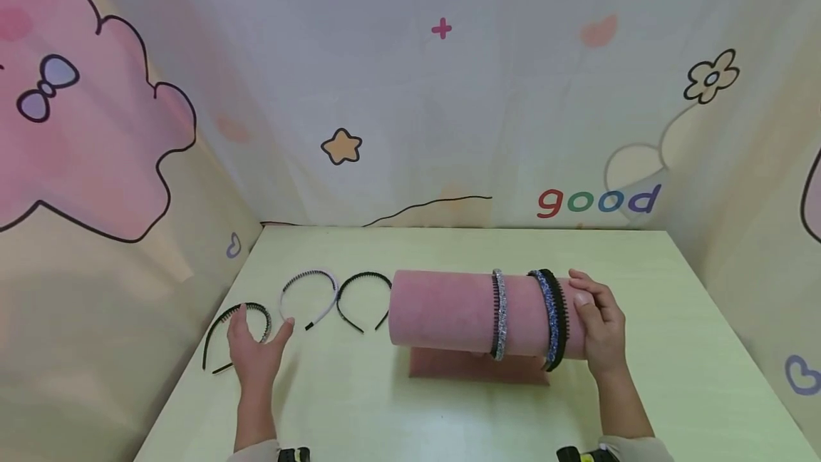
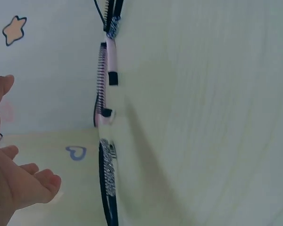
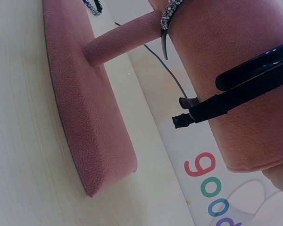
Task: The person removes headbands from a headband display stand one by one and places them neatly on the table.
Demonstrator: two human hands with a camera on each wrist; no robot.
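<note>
My left hand (image 1: 256,351) is spread, thumb and fingers apart, over a black headband with a glittery section (image 2: 109,172) at the far left of the table. Nothing is in its grasp. At the right, my right hand (image 1: 603,323) grips the end of a pink padded headband stand (image 1: 442,309), thumb in front and fingers over the top. Around the roll sit a silver glitter headband (image 1: 502,316), a blue glitter headband (image 1: 549,305) and a black toothed headband (image 1: 562,319) close beside it. The stand's flat base (image 3: 85,103) rests on the table.
Between my left hand and the stand lie a lilac headband (image 1: 335,296) and a thin black headband (image 1: 365,274), whose right side is partly behind the roll. A printed curtain (image 1: 398,91) rises along the back edge of the pale table (image 1: 346,419).
</note>
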